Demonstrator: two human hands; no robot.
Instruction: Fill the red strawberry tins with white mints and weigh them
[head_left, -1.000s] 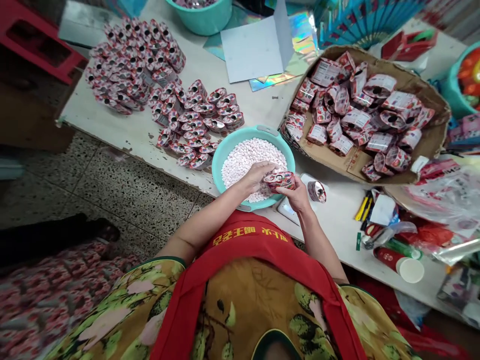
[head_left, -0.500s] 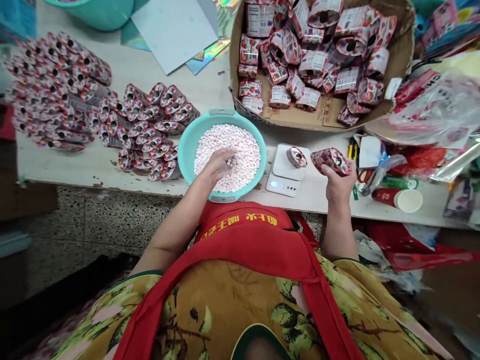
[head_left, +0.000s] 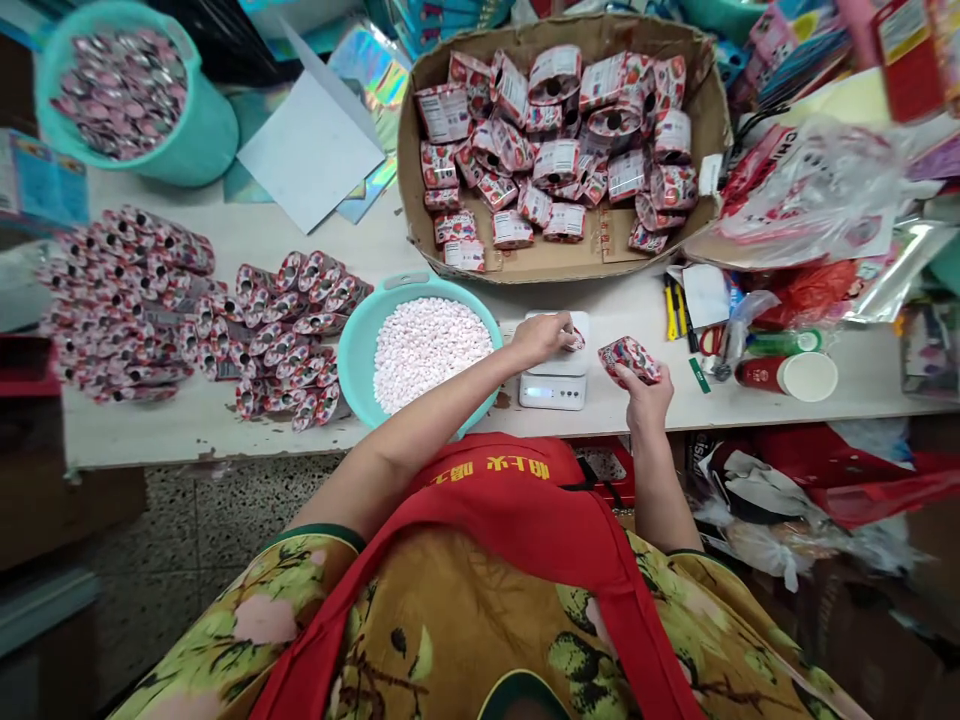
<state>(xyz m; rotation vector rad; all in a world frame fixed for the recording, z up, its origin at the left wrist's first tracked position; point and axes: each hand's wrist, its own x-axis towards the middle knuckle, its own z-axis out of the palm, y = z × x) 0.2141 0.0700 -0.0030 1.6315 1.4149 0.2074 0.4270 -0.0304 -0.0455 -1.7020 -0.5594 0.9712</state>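
Your left hand (head_left: pixel 541 338) had left the teal basin (head_left: pixel 360 345) of white pellets and closed its fingers on the small pack (head_left: pixel 576 340) atop the white scale (head_left: pixel 556 375) near the surface's front edge, while your right hand (head_left: pixel 646 400) gripped another red pack (head_left: pixel 630 360) just beside it.

teal basin (head_left: pixel 358 345), white scale (head_left: pixel 556 378), red-patterned pouch (head_left: pixel 628 359)

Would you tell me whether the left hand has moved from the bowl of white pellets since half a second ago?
Yes. The left hand has left the teal bowl and gone rightward to the scale, over the small pack there.
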